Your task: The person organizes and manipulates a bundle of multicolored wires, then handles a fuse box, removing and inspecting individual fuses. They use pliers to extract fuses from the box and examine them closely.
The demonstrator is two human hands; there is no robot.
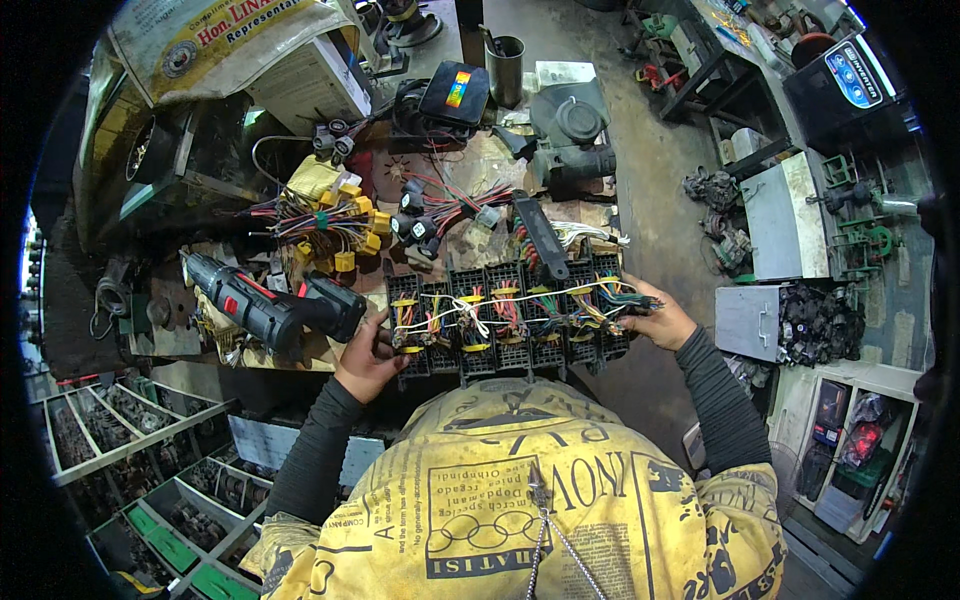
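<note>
A long black plastic grid rack (492,357) lies in front of my body, near the table's front edge. Bundles of coloured wires (507,310) run across it, with yellow strips and a white cord over them. My left hand (368,362) is closed on the rack's left end, thumb toward me. At the other end, my right hand (660,318) grips the right edge beside loose green and blue wire ends; some of its fingers are hidden. Left of the rack rests a black cordless drill (262,305), close to my left hand. A long dark flat tool (540,238) lies at the rack's far edge.
Beyond the rack are a pile of yellow connectors with wires (325,222), dark connectors (412,225), a black box (454,94) and a metal cup (506,72). Divided parts bins (130,440) stand at lower left. A grey metal box (747,323) is at right.
</note>
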